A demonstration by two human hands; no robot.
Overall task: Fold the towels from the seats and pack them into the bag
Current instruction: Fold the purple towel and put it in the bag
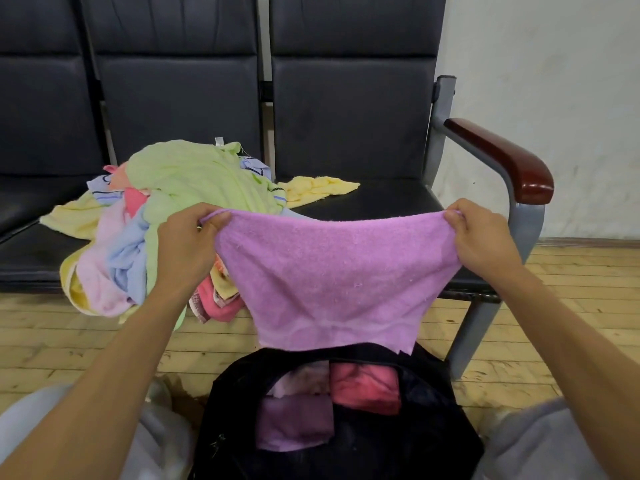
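Observation:
A purple towel (332,271) hangs spread out in front of the seats. My left hand (188,237) pinches its upper left corner and my right hand (479,237) pinches its upper right corner. Its lower edge dangles just above an open black bag (433,445) on the floor between my knees. Inside the bag lie folded towels: a purple one (294,426), a red one (365,386) and a pale pink one (304,377). A heap of loose towels (166,209), green on top, covers the middle seat. A yellow towel (318,189) lies on the right seat.
A row of dark padded seats (374,199) runs across the back, ending in a metal frame with a brown armrest (502,157) at the right. A white wall stands behind. The floor is pale wood planks (571,282).

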